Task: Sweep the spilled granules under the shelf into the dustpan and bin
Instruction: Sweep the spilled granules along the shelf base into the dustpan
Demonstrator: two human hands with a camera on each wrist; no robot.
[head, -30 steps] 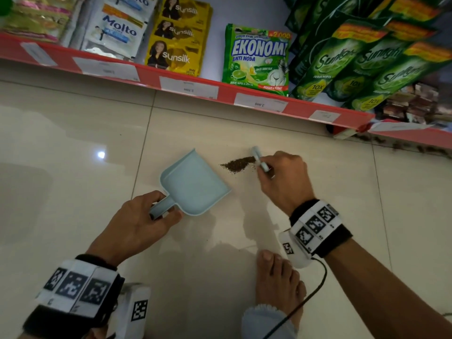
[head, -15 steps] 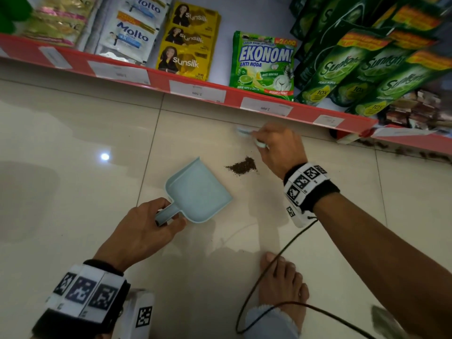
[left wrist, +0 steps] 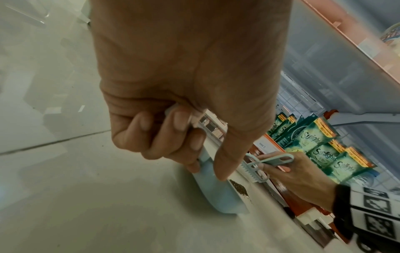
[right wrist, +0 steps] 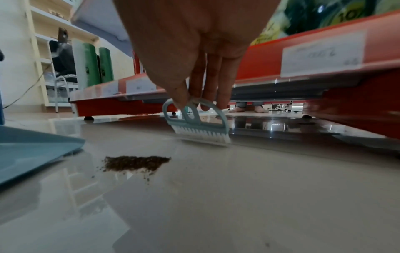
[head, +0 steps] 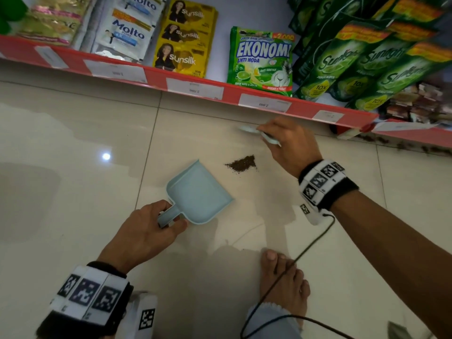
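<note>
I see a shiny, smooth tile floor, a smooth plastic dustpan, a plastic brush with white bristles, and grainy brown granules.

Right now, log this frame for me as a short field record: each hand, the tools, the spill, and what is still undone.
left hand: grips the handle of the light blue dustpan, which rests on the tiled floor
right hand: pinches the small hand brush by its looped handle, bristles near the floor by the red shelf edge
granules: small brown pile, just off the dustpan's open edge
dustpan contents: none visible
undone: pile not yet swept in; more dark specks under the shelf at far right
</note>
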